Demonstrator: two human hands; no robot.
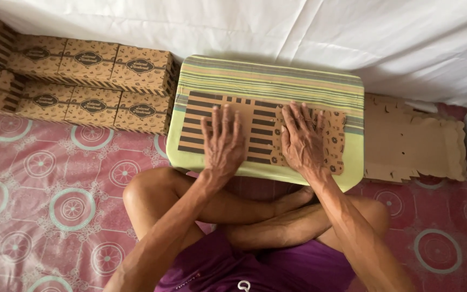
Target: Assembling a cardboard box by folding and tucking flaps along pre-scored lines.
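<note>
Cardboard lies flat under both palms in the head view: an unfolded box blank (255, 132), brown with dark stripes on its left part and small printed motifs on its right, spread across a low striped counter (268, 81) with a pale green rim. The person sits cross-legged on a pink mat with circle patterns (55, 184), and the counter stands just in front of the knees, so the blank rests on a firm surface within easy reach.

The left hand (224, 140) is open, fingers straight and slightly spread, pressed palm-down on the striped part of the blank. The right hand (302, 139) is likewise open and flat, fingers fanned over the patterned part. Neither grips anything; both seem to be pinning the sheet down and smoothing it.

Left of the counter, folded boxes (90, 81) of the same brown print stand stacked in rows against a white cloth (298, 27). Right of the counter, touching its edge, lies a pile of plain brown blanks (414, 143) with notched edges, unprinted side up.
</note>
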